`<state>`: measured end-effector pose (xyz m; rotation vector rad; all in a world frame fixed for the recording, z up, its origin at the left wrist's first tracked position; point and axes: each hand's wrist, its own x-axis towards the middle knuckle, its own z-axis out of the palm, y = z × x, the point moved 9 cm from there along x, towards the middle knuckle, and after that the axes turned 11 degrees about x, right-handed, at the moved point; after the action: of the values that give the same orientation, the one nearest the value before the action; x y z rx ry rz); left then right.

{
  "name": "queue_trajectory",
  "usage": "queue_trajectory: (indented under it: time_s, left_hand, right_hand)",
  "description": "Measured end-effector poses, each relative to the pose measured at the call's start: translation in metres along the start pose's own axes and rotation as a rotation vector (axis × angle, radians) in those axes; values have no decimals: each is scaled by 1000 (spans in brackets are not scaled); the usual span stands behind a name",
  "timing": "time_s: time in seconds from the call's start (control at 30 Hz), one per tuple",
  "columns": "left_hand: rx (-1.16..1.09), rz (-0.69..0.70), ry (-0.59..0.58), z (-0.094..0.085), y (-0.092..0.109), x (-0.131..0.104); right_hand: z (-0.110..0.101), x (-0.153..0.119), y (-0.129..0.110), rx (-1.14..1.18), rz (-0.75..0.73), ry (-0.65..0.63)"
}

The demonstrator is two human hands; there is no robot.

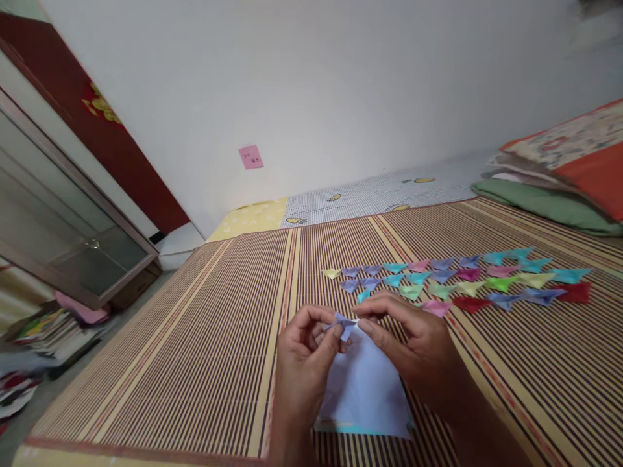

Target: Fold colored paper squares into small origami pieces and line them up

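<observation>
Between my two hands is a small piece of folded lavender paper (pixel 344 322). My left hand (pixel 307 350) pinches its left side between thumb and fingers. At its right end, the thumb and fingertips of my right hand (pixel 406 331) are pinched together on the paper. Below the hands lies a stack of paper sheets (pixel 367 395), pale lavender on top with some turquoise at the front edge. Just beyond, rows of small folded paper shapes (pixel 470 288) in several colours rest on the mat, and my right hand hides part of the nearest row.
A striped bamboo mat (pixel 219 337) covers the bed. Folded bedding (pixel 559 175) is piled at the right rear. Patterned cloth (pixel 350 201) runs along the white wall, which bears a pink note (pixel 250 157). A glass-panelled door (pixel 63 207) and stacked books (pixel 48 334) stand left of the bed.
</observation>
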<state>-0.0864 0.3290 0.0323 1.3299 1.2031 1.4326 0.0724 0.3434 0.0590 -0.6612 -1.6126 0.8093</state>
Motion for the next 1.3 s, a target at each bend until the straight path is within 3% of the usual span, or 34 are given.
queue_trajectory:
  time_s: [0.13,0.27,0.47,1.3]
  left_hand:
    - [160,3,-1,1,0,-3]
    - [253,62,-12,5,4,-5]
    - [252,81,-45,11,8,-5]
    - [323,148,67,10,16,-6]
  right_hand:
    - [4,0,-17,-60,-121,-19]
    - [7,0,-19,-72,-131,-33]
    - [5,1,-18,-89,-122,3]
    - [2,-1,-13,-154,-65,127]
